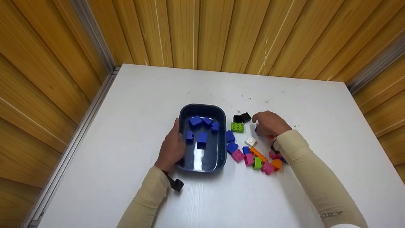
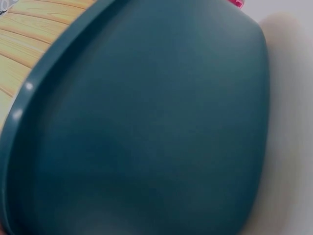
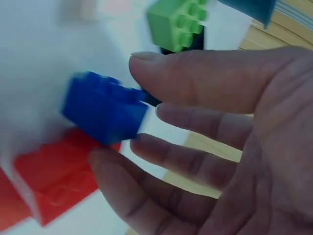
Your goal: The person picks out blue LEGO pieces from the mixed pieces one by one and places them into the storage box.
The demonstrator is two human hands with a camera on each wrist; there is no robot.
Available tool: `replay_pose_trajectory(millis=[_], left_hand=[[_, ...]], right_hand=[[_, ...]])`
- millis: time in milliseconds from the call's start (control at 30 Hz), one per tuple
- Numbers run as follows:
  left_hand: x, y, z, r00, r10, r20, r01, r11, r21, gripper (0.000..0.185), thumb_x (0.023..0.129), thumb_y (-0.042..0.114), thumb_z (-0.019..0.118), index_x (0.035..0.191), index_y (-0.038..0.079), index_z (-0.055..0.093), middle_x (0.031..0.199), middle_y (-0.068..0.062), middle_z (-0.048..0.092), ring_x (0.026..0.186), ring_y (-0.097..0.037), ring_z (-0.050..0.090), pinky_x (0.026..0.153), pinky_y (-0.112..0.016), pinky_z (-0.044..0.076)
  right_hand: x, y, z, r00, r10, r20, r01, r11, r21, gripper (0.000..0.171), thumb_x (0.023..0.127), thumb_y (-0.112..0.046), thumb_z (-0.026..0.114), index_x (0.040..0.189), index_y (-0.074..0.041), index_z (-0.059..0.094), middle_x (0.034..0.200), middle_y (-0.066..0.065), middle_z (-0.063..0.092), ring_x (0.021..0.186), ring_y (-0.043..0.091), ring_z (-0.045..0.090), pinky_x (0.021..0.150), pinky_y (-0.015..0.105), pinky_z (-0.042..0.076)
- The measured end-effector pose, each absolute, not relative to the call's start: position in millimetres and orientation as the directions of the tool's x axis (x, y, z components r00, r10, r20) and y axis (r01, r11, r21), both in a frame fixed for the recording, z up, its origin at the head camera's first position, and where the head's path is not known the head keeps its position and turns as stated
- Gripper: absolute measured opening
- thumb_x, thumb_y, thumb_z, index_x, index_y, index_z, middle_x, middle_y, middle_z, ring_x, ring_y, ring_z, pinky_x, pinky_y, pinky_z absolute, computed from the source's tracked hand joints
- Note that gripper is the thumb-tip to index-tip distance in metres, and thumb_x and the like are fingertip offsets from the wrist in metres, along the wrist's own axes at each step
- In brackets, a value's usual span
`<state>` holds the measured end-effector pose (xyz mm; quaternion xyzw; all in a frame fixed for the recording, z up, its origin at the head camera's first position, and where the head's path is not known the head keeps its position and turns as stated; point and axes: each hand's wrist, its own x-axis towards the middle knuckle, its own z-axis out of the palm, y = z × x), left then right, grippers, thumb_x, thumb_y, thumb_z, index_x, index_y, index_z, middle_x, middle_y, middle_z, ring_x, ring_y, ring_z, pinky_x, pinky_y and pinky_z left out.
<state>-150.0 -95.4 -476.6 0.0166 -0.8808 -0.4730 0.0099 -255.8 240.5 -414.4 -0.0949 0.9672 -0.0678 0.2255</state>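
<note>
My left hand (image 1: 172, 147) holds the left side of a dark blue tray (image 1: 202, 170), its thumb at the rim and its fingers along the outer wall. Several blue toy bricks (image 1: 202, 137) lie inside. In the left wrist view the tray wall (image 2: 146, 117) hides most of that hand. Over the loose bricks to the tray's right is my right hand (image 1: 271, 123). The right wrist view shows its thumb and fingers spread around a blue brick (image 3: 105, 110), with fingertips right at the brick's edge. A red brick (image 3: 63, 171) lies beside it.
Green (image 1: 237, 127), black (image 1: 245, 117), white (image 1: 251, 141), pink (image 1: 238, 155) and orange (image 1: 258, 155) bricks, among others, lie scattered on the white table (image 1: 152, 95). Wood-patterned walls (image 1: 212, 34) stand behind it and at both sides.
</note>
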Motion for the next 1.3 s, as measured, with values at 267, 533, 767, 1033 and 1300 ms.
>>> replay_pose_trajectory(millis=[267, 533, 767, 1033, 1300], left_hand=[[-150.0, -102.4, -479.1, -0.999, -0.032, 0.008, -0.011, 0.573, 0.819, 0.061, 0.108, 0.009, 0.035, 0.166, 0.001, 0.018, 0.165, -0.022, 0.039, 0.149, -0.034, 0.046, 0.121, -0.052, 0.04], [-152.2, -105.9, -477.9, -0.999, -0.044, -0.013, -0.036, 0.588, 0.808, 0.061, 0.108, 0.011, 0.035, 0.166, 0.003, 0.017, 0.169, -0.018, 0.035, 0.153, -0.033, 0.04, 0.124, -0.052, 0.037], [-151.9, -102.4, -477.2, -0.999, -0.037, -0.033, -0.049, 0.589, 0.807, 0.062, 0.109, 0.011, 0.034, 0.167, 0.004, 0.015, 0.169, -0.018, 0.035, 0.154, -0.032, 0.039, 0.126, -0.051, 0.035], [-150.9, -104.1, -475.9, -0.999, -0.03, -0.028, -0.04, 0.571, 0.82, 0.062, 0.108, 0.01, 0.034, 0.167, 0.004, 0.015, 0.168, -0.02, 0.036, 0.153, -0.032, 0.039, 0.125, -0.05, 0.035], [-148.4, -104.3, -476.7, -0.997, -0.033, -0.064, -0.072, 0.568, 0.82, 0.062, 0.109, 0.011, 0.031, 0.167, 0.005, 0.012, 0.17, -0.017, 0.032, 0.152, -0.029, 0.041, 0.125, -0.05, 0.036]], right_hand=[[-253.1, 238.2, -433.6, -0.911, -0.253, -0.325, -0.206, 0.963, -0.173, 0.021, 0.092, -0.001, 0.067, 0.11, -0.001, 0.078, 0.103, 0.018, 0.071, 0.088, 0.032, 0.06, 0.087, 0.047, 0.059], [-257.1, 232.0, -435.1, -0.92, -0.238, -0.311, -0.193, 0.967, -0.167, 0.023, 0.092, -0.003, 0.068, 0.113, 0.0, 0.077, 0.105, 0.02, 0.071, 0.087, 0.032, 0.06, 0.085, 0.045, 0.059], [-257.0, 238.1, -436.4, -0.923, -0.225, -0.312, -0.177, 0.968, -0.176, 0.021, 0.091, -0.002, 0.067, 0.108, 0.0, 0.078, 0.105, 0.02, 0.071, 0.087, 0.033, 0.06, 0.081, 0.043, 0.057], [-256.1, 236.1, -435.5, -0.922, -0.224, -0.316, -0.168, 0.966, -0.194, 0.023, 0.091, -0.002, 0.068, 0.112, 0.0, 0.077, 0.108, 0.02, 0.071, 0.091, 0.033, 0.06, 0.088, 0.047, 0.058], [-254.4, 232.1, -434.3, -0.909, -0.273, -0.315, -0.238, 0.96, -0.146, 0.023, 0.091, -0.002, 0.068, 0.112, 0.001, 0.078, 0.108, 0.022, 0.071, 0.091, 0.033, 0.062, 0.09, 0.049, 0.06]])
